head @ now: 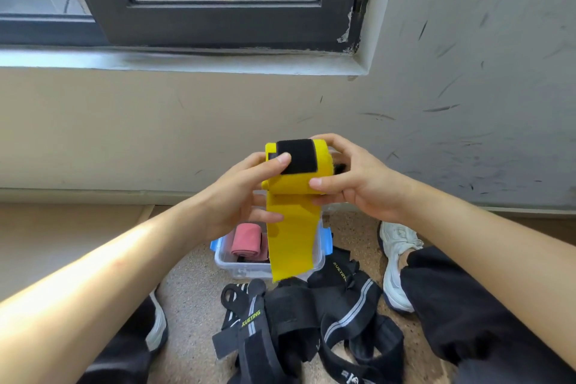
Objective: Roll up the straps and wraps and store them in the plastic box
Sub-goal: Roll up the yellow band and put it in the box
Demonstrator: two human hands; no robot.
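Both hands (243, 193) (352, 178) grip the half-rolled yellow wrap (294, 178); pink roll (246, 240) boxed (249, 268), black straps (311, 315) at 6 o'clock unrolled.

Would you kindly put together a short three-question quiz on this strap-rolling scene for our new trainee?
1. True or false: the yellow wrap is fully rolled up.
2. What already lies in the plastic box? A) a pink roll B) a green roll C) nothing
3. Fill in: the black straps lie on the ____.

Key:
1. False: a loose tail hangs down from the roll, which the left hand and right hand hold.
2. A: the pink roll.
3. Floor, nearer the person than the box.
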